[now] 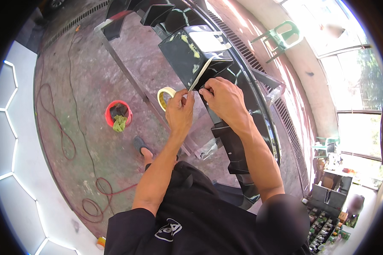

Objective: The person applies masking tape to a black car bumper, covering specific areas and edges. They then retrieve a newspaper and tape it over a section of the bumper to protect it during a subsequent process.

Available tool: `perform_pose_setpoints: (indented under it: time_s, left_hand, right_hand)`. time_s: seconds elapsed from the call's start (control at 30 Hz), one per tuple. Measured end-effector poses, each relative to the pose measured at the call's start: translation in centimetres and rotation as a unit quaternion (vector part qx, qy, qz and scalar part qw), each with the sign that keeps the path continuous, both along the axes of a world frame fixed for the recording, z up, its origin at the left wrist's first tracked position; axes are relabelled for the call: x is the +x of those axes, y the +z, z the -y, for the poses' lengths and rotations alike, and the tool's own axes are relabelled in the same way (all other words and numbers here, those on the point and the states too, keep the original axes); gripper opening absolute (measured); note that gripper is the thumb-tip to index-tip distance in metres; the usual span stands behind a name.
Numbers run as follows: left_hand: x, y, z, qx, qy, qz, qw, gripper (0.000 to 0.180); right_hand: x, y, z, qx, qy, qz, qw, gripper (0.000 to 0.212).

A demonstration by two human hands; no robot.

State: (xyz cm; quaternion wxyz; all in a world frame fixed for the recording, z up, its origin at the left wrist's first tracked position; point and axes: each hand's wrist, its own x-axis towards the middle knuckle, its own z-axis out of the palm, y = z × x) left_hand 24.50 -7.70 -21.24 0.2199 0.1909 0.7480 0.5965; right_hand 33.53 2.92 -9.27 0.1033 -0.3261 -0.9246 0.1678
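Observation:
A glossy black car body part (177, 59), with pale filler patches, lies in front of me on a metal stand. A strip of cream masking tape (202, 72) runs along the edge of its boxy section. My left hand (179, 111) pinches the near end of the strip between thumb and fingers. Beside that hand is a roll of masking tape (161, 101), partly hidden by it. My right hand (226, 98) is closed, its bent fingertips at the dark edge just right of the strip. What those fingertips hold, if anything, is hidden.
On the floor to the left stands a red bucket (130, 114) with cloths in it. A dark red hose (103, 187) and a cable trail nearby. The stand's metal bar (125, 70) crosses beyond. A green plastic chair (284, 36) stands far right, past a floor grate.

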Motion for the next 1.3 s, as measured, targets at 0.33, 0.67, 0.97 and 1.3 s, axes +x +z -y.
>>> perform_pose_setpoints:
  time_s: [0.33,0.67,0.97,1.3]
  left_hand:
    - [-0.8,0.6,0.6,-0.006,-0.013,-0.049,0.999,0.022]
    - [-2.0,-1.1,0.2,0.066,-0.048,-0.145,0.986,0.017]
    - [-3.4,-1.8,0.3,0.09,-0.104,-0.138,0.981,0.018]
    - [-3.1,-1.9,0.6,0.084,-0.113,-0.085,0.986,0.025]
  right_hand:
    - [-1.6,-2.5,-3.5,0.17,0.209,0.019,0.963,0.027]
    - [-2.0,-3.6,-4.4,0.251,0.261,-0.052,0.931,0.032]
    - [-2.2,-4.4,-4.2,0.266,0.263,-0.04,0.926,0.029]
    - [-1.9,0.3,-0.8,0.113,0.124,0.164,0.972,0.027]
